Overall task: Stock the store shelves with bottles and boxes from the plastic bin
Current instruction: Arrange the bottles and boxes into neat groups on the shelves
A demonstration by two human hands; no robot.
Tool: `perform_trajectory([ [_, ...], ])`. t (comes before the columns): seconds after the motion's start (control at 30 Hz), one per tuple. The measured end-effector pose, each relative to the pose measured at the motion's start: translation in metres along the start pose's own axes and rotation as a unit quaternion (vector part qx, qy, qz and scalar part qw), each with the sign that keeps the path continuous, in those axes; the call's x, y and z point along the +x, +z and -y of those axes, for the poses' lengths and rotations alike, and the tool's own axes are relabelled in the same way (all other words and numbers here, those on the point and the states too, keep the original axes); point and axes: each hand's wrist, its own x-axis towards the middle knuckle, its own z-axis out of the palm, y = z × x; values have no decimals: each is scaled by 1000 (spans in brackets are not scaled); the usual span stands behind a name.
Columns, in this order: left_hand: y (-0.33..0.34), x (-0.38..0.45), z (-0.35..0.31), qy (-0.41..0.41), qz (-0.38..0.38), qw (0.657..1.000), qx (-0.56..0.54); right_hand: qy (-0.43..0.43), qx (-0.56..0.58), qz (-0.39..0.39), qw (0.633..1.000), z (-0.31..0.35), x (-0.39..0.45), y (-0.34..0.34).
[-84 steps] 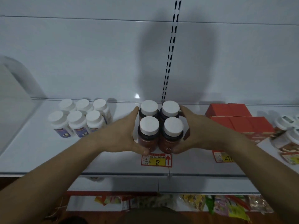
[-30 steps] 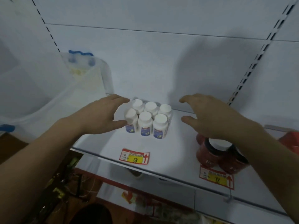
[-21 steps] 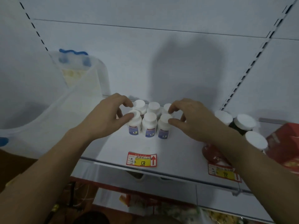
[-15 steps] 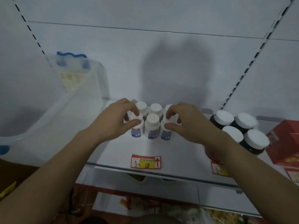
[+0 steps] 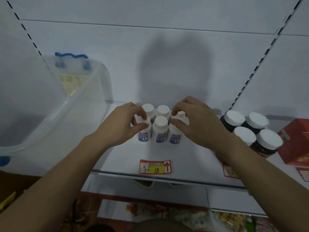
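Both hands, left hand and right hand, pinching outer front white-capped, blue-labelled white bottles.

Bare shelf front – plastic bin left, dark jars right.

Both arms outstretched, left hand and right hand fingers curled.

White pill bottles: white caps, blue-and-white labels. Dark jars: brown-black glass w/ white lids. Boxes: red, gold print. Price tag: red border, yellow centre, red arrow on white. Plastic bin: clear, blue handle. Shelf: white; back panel pale grey-white.
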Motion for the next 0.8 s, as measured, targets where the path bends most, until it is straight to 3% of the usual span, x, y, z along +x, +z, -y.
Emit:
perform_trajectory([
  [0.13,-1,-1,0,1,-1,1000,-1,-56,-64,53,995,18,14,4],
  [0.37,0,-8,-1,-6,3,1000,0,-30,-98,117,988,20,26,16],
  [0.8,-4,-62,5,3,-26,999,-26,-51,-47,63,996,47,-15,29],
])
